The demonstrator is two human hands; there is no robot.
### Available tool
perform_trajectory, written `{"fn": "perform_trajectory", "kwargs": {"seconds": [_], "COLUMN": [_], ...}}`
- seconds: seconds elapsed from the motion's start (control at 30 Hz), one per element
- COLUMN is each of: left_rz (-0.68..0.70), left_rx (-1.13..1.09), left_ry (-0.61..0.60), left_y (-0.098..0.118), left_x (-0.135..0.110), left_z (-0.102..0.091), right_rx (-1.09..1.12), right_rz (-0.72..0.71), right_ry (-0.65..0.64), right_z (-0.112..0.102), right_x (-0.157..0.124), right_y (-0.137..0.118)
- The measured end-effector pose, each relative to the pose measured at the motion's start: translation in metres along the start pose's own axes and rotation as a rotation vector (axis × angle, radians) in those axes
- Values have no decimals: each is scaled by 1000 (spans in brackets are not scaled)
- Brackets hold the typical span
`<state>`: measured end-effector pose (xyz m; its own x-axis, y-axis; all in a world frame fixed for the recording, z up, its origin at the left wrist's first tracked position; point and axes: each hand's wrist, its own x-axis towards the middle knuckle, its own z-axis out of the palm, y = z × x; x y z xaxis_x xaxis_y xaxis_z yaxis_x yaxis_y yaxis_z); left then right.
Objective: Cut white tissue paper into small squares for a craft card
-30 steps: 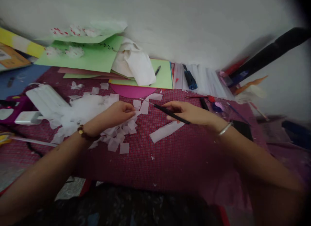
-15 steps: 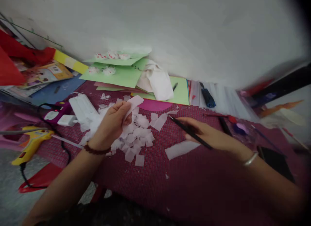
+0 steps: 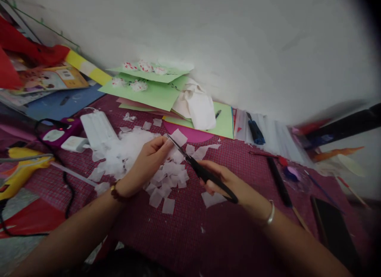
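Observation:
My left hand (image 3: 150, 160) pinches a small strip of thin white paper (image 3: 179, 137) between thumb and fingers. Black-handled scissors (image 3: 205, 172) sit in my right hand (image 3: 228, 181), with the fingers wrapped around the handles. Their blades lie across the paper, close to my left fingertips. Below and around my left hand spreads a pile of cut white paper squares (image 3: 168, 205). Another strip of white paper (image 3: 211, 199) lies on the table, partly hidden under my right hand.
A yellow glue gun (image 3: 22, 170) and a white power strip (image 3: 98, 128) with cables lie left. Green cards (image 3: 151, 92) with paper flowers stand against the wall. A blue-handled tool (image 3: 255, 130) rests on clear plastic sleeves (image 3: 276, 136). A dark flat object (image 3: 333, 225) lies right.
My right hand has brought the scissors left to the paper strip, and the blades now cross it. My left hand has shifted slightly right and down. The view has tilted a little.

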<state>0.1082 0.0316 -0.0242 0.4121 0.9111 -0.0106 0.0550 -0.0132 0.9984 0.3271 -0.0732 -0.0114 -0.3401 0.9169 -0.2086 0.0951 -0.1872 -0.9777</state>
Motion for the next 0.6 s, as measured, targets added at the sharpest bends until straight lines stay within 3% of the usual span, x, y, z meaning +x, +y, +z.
{"fn": "perform_trajectory", "kwargs": {"seconds": [0.2,0.4,0.6], "left_rz": [-16,-21,-143], "left_rx": [46,103,24], "left_ry": [7,10,-223], "left_y": [3,6,5], "left_x": [0,0,5], "left_z": [-2,-1,-19], "right_rx": [12,73,139], "right_rz": [-4,115,82], "right_ry": [18,13,19], "right_z": [0,-1,-1], "right_x": [1,-1,1], "right_y": [4,6,12]}}
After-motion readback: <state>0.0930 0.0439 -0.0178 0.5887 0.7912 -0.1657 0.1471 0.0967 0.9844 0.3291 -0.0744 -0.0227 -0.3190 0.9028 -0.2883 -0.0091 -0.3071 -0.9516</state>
